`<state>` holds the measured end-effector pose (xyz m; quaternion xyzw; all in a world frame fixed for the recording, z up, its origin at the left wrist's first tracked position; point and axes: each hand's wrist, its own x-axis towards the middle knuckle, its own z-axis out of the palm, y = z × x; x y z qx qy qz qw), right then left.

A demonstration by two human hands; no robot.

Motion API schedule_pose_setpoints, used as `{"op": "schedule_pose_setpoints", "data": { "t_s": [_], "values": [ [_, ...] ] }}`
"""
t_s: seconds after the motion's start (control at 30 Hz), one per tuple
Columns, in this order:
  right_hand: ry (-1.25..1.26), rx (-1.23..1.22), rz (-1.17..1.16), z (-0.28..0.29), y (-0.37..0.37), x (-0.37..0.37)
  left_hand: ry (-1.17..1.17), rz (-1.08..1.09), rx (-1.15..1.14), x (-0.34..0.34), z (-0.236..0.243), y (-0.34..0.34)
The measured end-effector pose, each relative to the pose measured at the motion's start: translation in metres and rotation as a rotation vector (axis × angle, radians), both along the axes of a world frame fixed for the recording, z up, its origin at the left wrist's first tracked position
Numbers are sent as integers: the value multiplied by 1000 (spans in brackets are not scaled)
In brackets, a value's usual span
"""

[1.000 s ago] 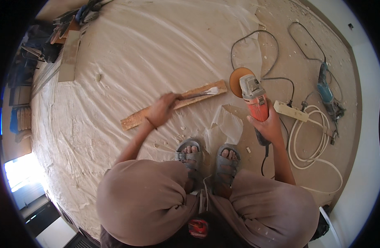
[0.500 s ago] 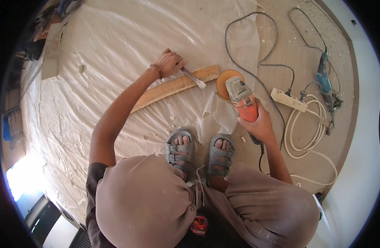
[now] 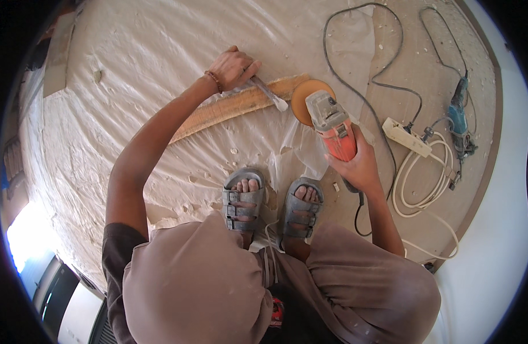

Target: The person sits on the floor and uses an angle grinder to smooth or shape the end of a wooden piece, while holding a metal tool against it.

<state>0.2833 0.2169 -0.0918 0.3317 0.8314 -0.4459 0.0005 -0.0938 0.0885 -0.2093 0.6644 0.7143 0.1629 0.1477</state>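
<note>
Since a second ago the left hand (image 3: 234, 66) has slid up the wooden strip (image 3: 241, 106) toward its far end, and the whole view has tipped forward with it. The strip now lies closer to the sanding disc, nearly end-on. I read that as the work being lined up for the grinder.

Left hand: arm stretched well forward, wrist band showing, fingers curled down on the strip near its upper end, pinning it and a thin grey tool (image 3: 268, 93) against the plastic sheet (image 3: 160, 51) on the floor. The grip on the tool looks closed, but the fingertips are partly hidden.

Right hand (image 3: 358, 166): clamped around the orange body of the angle grinder (image 3: 331, 127), elbow bent, tool held low. Its orange sanding disc (image 3: 307, 97) sits just beside the strip's right end; contact or not, I cannot tell.

Strip position: flat on the sheet, diagonal, ahead of the two grey sandals (image 3: 269, 200).

Around: power strip (image 3: 406, 136) and coiled white cable (image 3: 424, 178) to the right, a blue power tool (image 3: 459, 123) beyond.
</note>
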Motion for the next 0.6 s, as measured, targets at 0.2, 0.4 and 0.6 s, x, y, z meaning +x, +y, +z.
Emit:
{"op": "schedule_pose_setpoints", "data": {
  "t_s": [0.2, 0.4, 0.6],
  "values": [
    [-46, 11, 31, 4, 1, -10, -42, 25, 62, 5, 1, -6],
    [-77, 71, 53, 12, 1, -17, 40, 10, -87, 3, 9, -4],
    [-115, 119, 68, 20, -1, -23, 63, -18, 10, 0, -12, -8]
  ]
}}
